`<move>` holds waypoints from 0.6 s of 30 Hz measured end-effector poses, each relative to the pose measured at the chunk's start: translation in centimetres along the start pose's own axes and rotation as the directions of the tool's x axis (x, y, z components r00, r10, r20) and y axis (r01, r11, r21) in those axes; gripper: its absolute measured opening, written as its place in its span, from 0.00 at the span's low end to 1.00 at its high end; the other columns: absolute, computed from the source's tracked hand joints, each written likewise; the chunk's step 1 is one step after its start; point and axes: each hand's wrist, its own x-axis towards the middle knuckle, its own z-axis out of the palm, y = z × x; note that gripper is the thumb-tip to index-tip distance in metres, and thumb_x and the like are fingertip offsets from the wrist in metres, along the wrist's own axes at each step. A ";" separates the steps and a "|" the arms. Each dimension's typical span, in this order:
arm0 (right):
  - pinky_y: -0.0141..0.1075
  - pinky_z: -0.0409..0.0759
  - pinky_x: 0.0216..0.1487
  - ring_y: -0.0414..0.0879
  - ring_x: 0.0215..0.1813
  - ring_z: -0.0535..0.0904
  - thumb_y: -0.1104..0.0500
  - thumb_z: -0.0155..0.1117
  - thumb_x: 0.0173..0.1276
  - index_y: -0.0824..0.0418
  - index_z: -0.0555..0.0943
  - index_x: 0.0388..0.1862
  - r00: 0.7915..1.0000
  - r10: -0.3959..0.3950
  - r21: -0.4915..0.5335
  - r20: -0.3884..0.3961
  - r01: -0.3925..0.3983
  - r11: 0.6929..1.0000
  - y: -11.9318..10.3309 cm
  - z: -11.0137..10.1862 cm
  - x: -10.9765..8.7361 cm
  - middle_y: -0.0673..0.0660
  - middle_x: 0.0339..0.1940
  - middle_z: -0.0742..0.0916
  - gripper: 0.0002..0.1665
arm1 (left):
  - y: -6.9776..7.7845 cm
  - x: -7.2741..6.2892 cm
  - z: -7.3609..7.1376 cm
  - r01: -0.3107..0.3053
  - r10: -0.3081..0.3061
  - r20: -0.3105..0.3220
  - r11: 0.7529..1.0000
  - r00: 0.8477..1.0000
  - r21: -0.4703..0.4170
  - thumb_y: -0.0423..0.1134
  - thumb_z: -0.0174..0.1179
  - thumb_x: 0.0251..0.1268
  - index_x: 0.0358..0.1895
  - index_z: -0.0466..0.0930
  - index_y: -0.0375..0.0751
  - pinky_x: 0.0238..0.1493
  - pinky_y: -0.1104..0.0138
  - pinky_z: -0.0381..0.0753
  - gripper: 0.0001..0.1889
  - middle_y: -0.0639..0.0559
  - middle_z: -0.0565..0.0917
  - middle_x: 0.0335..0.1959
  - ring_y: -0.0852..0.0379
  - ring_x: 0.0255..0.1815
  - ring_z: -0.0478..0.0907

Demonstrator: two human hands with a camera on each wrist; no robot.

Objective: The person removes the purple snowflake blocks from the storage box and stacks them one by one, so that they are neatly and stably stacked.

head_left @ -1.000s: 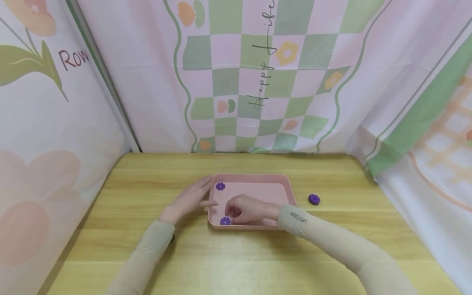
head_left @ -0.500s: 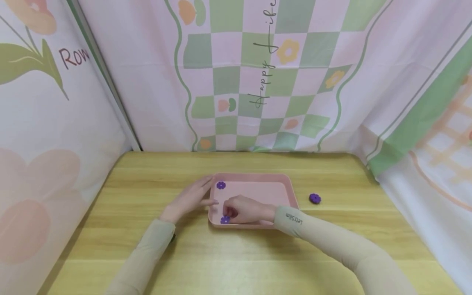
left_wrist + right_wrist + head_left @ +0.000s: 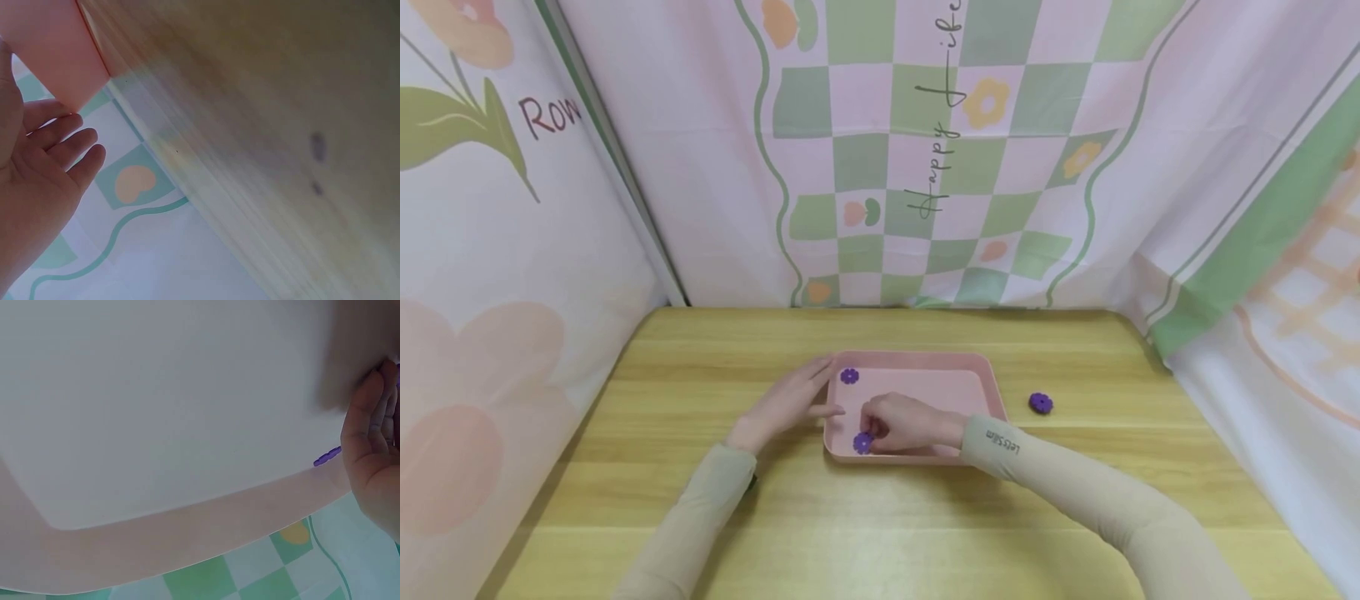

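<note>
A pink tray (image 3: 917,361) lies on the table. My left hand (image 3: 786,407) rests against its left side with extended fingers, the thumb over the rim; in the left wrist view the fingertips of that hand (image 3: 47,147) meet the tray's pink wall (image 3: 59,47). Inside the tray, near the front left corner, my right hand (image 3: 898,421) pinches a purple flower-shaped piece (image 3: 862,442) between curled fingers. A second purple flower piece (image 3: 849,377) lies in the back left corner. In the right wrist view the right hand (image 3: 375,437) mostly hides the held piece.
Another purple flower piece (image 3: 1041,403) lies on the wooden table (image 3: 880,533) right of the tray. Patterned curtains (image 3: 917,167) hang behind the table and along both sides.
The flower piece at the right fingertips has shifted slightly up and to the right with the right hand, and now looks tilted. The left hand keeps its place on the tray.
</note>
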 end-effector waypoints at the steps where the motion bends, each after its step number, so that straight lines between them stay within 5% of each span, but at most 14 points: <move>1: 0.22 0.81 0.41 0.35 0.35 0.79 0.60 0.73 0.59 0.58 0.82 0.38 1.000 0.002 -0.004 0.000 -0.002 1.000 0.0 -0.1 0.0 0.49 0.34 0.86 0.10 | 0.0 0.0 0.0 0.001 -0.001 0.001 1.000 1.000 -0.003 0.57 0.64 0.62 0.76 0.57 0.33 0.77 0.46 0.64 0.46 0.32 0.63 0.76 0.36 0.76 0.63; 18: 0.23 0.81 0.40 0.35 0.35 0.78 0.60 0.72 0.59 0.58 0.82 0.39 1.000 0.019 -0.039 0.003 -0.019 0.999 0.1 -0.2 -0.2 0.50 0.34 0.86 0.10 | 0.1 -0.2 -0.1 0.012 -0.012 0.008 1.000 1.000 -0.016 0.57 0.63 0.63 0.76 0.57 0.35 0.78 0.45 0.63 0.45 0.34 0.61 0.77 0.37 0.77 0.61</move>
